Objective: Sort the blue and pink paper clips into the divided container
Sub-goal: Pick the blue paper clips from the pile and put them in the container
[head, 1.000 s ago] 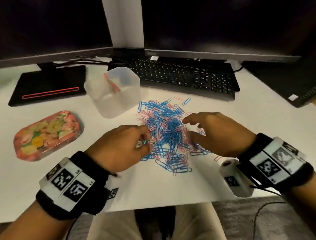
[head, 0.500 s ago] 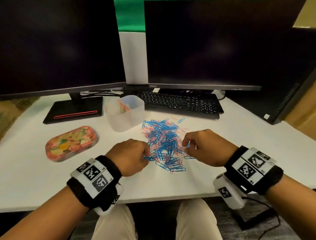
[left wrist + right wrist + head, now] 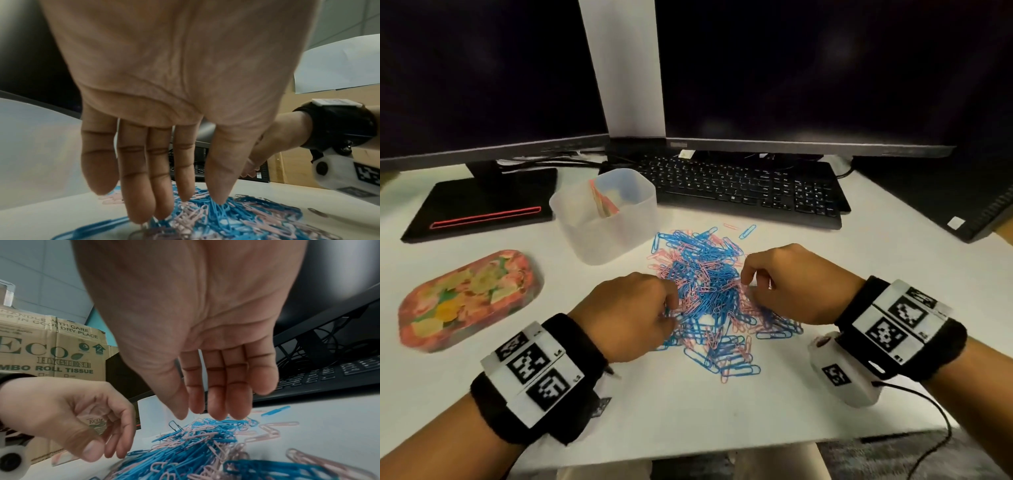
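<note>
Mixed pile of blue and pink paper clips (image 3: 715, 294) lies loose on the white table (image 3: 722, 407), heaped at centre and thinning at the edges. All places below are given relative to this pile.

Left hand (image 3: 626, 318) sits at the pile's left edge, knuckles up. In the left wrist view its fingers (image 3: 141, 186) point down, straight and close together, tips touching the clips; thumb tip also down in the heap. No clip visibly pinched.

Right hand (image 3: 798, 284) is at the pile's right edge. The right wrist view shows its fingers (image 3: 218, 391) extended downward, held together, tips just above the top clips. Nothing gripped that can be seen.

Divided container (image 3: 604, 214), translucent, stands just beyond the pile's upper left corner, apart from it, with a pinkish divider upright inside. Contents of either compartment cannot be told.

A few stray clips lie just past the pile's far edge, toward the black keyboard (image 3: 743, 192). A floral tin (image 3: 469, 298) rests well to the pile's left. Two dark monitors (image 3: 791, 75) stand behind the keyboard. In the right wrist view, a cardboard box (image 3: 51, 353) printed "ROLL TISSUE" stands beyond the left hand.
</note>
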Available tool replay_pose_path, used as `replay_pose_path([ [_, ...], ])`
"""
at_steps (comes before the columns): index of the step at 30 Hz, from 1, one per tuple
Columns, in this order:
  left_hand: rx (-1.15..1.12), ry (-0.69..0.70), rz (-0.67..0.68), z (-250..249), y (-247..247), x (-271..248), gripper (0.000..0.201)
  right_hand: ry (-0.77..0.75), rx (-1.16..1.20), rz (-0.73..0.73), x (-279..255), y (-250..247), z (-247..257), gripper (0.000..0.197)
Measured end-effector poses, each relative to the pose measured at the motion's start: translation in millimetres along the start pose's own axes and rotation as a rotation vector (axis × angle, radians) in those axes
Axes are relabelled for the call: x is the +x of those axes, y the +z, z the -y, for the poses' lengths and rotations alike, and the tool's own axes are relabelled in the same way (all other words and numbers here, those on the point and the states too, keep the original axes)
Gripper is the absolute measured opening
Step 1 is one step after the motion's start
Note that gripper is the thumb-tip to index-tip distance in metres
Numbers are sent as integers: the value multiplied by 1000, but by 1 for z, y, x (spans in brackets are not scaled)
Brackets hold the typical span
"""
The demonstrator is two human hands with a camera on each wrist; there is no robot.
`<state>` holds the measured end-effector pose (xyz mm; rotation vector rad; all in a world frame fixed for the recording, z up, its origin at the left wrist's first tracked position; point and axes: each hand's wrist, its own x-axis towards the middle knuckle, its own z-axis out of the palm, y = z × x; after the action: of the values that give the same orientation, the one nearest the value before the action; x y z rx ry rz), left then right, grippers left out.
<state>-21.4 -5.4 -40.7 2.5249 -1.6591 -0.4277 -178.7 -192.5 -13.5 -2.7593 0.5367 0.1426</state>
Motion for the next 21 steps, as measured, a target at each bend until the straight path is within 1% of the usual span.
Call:
replay_pose_path([
  [4, -2, 13, -42, 0, -5, 12, 21, -23, 3, -1, 12, 4, -1, 12],
  [9, -27, 39, -63, -5, -2, 23, 18, -87, -14, 17, 16, 5, 9, 10],
  [12, -14, 43, -39, -14, 2, 33, 23, -138, -48, 35, 19, 9, 17, 15],
  [14, 37, 46, -19, -20, 3, 40, 26, -164, -77, 53, 20, 12, 20, 18],
  [18, 105, 45, -7, -27, 0, 45, 14, -186, -114, 90, 21, 20, 20, 26],
  [20, 101, 34, -13, -26, -2, 44, 9, -187, -138, 120, 22, 25, 19, 24],
  [21, 97, 28, -19, -25, -2, 43, 10, -185, -139, 125, 22, 27, 18, 23],
])
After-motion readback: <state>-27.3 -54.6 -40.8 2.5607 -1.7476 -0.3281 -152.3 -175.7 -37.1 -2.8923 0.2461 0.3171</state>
